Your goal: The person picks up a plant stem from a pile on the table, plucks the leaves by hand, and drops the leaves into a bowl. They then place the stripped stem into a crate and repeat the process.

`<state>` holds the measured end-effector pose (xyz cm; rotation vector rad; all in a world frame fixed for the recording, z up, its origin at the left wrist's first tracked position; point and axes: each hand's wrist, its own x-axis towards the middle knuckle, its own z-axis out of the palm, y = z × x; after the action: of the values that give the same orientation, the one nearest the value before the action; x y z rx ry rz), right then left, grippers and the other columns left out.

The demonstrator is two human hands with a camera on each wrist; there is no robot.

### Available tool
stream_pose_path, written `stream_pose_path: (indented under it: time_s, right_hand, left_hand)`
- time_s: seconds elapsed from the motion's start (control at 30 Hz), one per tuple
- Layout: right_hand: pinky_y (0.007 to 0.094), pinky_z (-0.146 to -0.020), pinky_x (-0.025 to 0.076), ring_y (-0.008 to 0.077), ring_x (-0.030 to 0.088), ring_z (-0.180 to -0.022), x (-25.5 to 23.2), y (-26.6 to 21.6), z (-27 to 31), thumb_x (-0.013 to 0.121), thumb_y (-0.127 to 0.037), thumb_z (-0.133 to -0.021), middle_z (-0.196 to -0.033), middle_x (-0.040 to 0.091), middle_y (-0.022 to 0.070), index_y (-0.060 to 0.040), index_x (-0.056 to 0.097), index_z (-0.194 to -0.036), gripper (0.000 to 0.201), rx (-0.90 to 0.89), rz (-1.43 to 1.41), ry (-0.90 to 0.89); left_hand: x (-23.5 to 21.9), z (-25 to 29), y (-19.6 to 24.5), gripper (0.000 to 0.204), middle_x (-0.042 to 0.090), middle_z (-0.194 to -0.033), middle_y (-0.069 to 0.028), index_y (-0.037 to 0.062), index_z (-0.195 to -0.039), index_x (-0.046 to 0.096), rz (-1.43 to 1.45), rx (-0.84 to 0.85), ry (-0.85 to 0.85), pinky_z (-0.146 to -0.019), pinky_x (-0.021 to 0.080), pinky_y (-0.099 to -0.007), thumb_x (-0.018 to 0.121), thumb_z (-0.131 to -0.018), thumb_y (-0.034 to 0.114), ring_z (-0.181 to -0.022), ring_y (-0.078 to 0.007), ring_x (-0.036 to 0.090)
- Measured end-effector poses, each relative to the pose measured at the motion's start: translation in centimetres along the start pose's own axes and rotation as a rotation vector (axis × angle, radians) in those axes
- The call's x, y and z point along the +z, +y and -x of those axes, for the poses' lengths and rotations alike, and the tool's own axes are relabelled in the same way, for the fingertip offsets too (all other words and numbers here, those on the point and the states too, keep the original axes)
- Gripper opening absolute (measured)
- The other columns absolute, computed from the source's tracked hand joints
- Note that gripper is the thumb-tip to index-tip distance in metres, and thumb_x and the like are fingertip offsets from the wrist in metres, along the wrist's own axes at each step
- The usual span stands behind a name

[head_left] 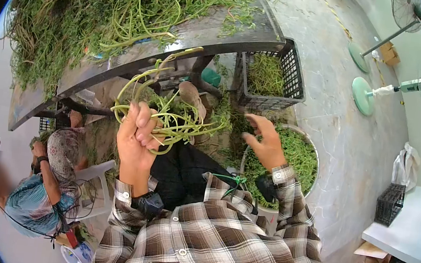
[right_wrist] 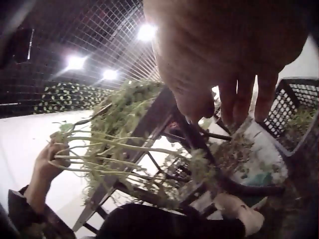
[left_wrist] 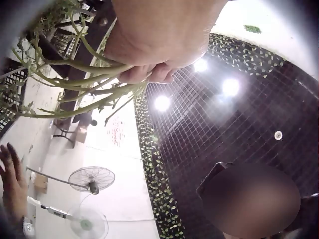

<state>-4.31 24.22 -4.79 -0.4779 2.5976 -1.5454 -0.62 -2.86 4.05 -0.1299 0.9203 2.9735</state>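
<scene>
My left hand (head_left: pixel 140 135) is raised before the table edge, its fingers curled round a bunch of long green stems (head_left: pixel 189 133). In the left wrist view the stems (left_wrist: pixel 75 107) fan out sideways from under the fingers, thin leaves at their far ends. My right hand (head_left: pixel 267 145) holds nothing; its fingers are spread and loosely bent, over the near side of a round tub (head_left: pixel 318 155) full of leafy green tips (head_left: pixel 295 156). From the right wrist, the hand (right_wrist: pixel 224 59) hangs with fingers apart, and the bunch (right_wrist: pixel 119 149) shows well off to the left.
A big heap of leafy stems (head_left: pixel 131 4) covers the dark table (head_left: pixel 256 28). Beside the table stands a black crate (head_left: pixel 272 103) with cut stems (head_left: pixel 264 75) inside. Another person (head_left: pixel 38 204) sits at the left. Pedestal fans (head_left: pixel 365 96) stand along the right wall.
</scene>
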Motion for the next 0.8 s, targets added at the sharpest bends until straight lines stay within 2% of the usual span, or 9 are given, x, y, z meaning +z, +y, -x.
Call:
stream_pose_path:
  time_s: [0.03,0.1,0.2,0.33,0.4,0.53,0.6,0.67,0.8]
  right_hand:
    - [0.0371,-0.091,0.038,0.0287,0.048,-0.102,0.5,-1.3,-0.5,0.06,-0.016,-0.075,-0.109,0.051,0.014,-0.0047,0.051,-0.114,0.041,-0.001,0.0,-0.003]
    - [0.0376,-0.093,0.037,0.0294,0.045,-0.106,1.5,-3.4,-1.3,0.063,-0.013,-0.07,-0.11,0.051,0.0139,-0.0055,0.051,-0.114,0.045,-0.271,0.169,0.024]
    - [0.0385,-0.092,0.036,0.0313,0.043,-0.107,3.2,-4.6,-2.1,0.062,-0.01,-0.068,-0.108,0.051,0.0135,-0.0048,0.053,-0.109,0.042,-0.378,0.132,-0.065]
    - [0.0399,-0.089,0.038,0.032,0.045,-0.103,5.4,-2.8,-2.4,0.061,-0.008,-0.068,-0.105,0.052,0.0138,-0.0028,0.054,-0.1,0.033,-0.464,0.175,-0.087]
    - [0.04,-0.088,0.036,0.0313,0.044,-0.102,5.6,-2.4,-2.1,0.056,-0.002,-0.07,-0.101,0.053,0.0126,0.0001,0.053,-0.09,0.02,-0.364,0.118,-0.118]
    - [0.04,-0.085,0.038,0.0329,0.045,-0.098,5.2,-1.9,-1.8,0.055,-0.002,-0.071,-0.095,0.053,0.0139,0.0013,0.052,-0.086,0.016,-0.36,0.229,-0.106]
    - [0.0414,-0.077,0.041,0.0327,0.048,-0.09,5.6,0.6,-1.6,0.053,-0.004,-0.07,-0.087,0.053,0.0136,-0.0002,0.051,-0.082,0.013,-0.375,0.344,-0.013]
    - [0.0424,-0.075,0.041,0.0331,0.047,-0.086,5.0,4.7,-1.3,0.052,-0.004,-0.07,-0.084,0.053,0.0147,-0.0007,0.05,-0.079,0.01,-0.221,0.477,-0.088]
    - [0.044,-0.069,0.044,0.0335,0.049,-0.086,4.6,8.5,0.7,0.05,-0.006,-0.076,-0.081,0.054,0.0158,0.0007,0.049,-0.079,0.007,-0.046,0.499,-0.012]
  left_hand:
    - [-0.1,0.0,0.0,0.034,0.032,-0.049,0.0061,0.0118,-0.068,0.039,0.001,0.002,0.002,-0.036,0.027,-0.0177,0.032,-0.097,0.029,-0.039,-0.0033,0.027]
    - [-0.2,0.1,-0.2,0.034,0.032,-0.049,0.0062,0.0118,-0.069,0.04,-0.003,-0.021,-0.007,-0.037,0.027,-0.0178,0.031,-0.097,0.029,-0.039,-0.0035,0.027]
    - [0.1,0.1,-0.6,0.034,0.029,-0.049,0.0075,0.012,-0.068,0.04,-0.039,-0.014,0.015,-0.036,0.025,-0.0158,0.036,-0.095,0.031,-0.04,-0.0011,0.026]
    - [0.1,0.2,-0.4,0.034,0.029,-0.049,0.0074,0.0119,-0.067,0.04,-0.033,-0.016,0.027,-0.035,0.025,-0.0159,0.037,-0.095,0.032,-0.04,-0.0009,0.026]
    - [-0.2,0.4,-0.3,0.033,0.03,-0.049,0.0068,0.012,-0.069,0.039,-0.069,-0.023,0.059,-0.036,0.026,-0.0162,0.033,-0.096,0.029,-0.039,-0.0023,0.025]
    - [-0.4,0.3,-1.0,0.033,0.029,-0.049,0.0073,0.0123,-0.068,0.04,-0.158,-0.052,0.135,-0.035,0.025,-0.0156,0.036,-0.096,0.03,-0.039,-0.0014,0.024]
    - [-0.5,0.4,-1.5,0.031,0.03,-0.052,0.0074,0.0113,-0.068,0.044,-0.189,-0.056,0.181,-0.036,0.023,-0.0149,0.047,-0.091,0.032,-0.042,-0.0005,0.025]
    - [-0.3,0.8,-1.0,0.03,0.032,-0.054,0.0071,0.0113,-0.068,0.044,-0.191,-0.068,0.187,-0.036,0.024,-0.015,0.05,-0.09,0.032,-0.043,-0.0008,0.027]
    - [-0.3,1.0,-2.0,0.025,0.039,-0.059,0.0055,0.011,-0.073,0.046,-0.275,-0.109,0.207,-0.037,0.024,-0.0151,0.053,-0.088,0.029,-0.046,-0.0015,0.03]
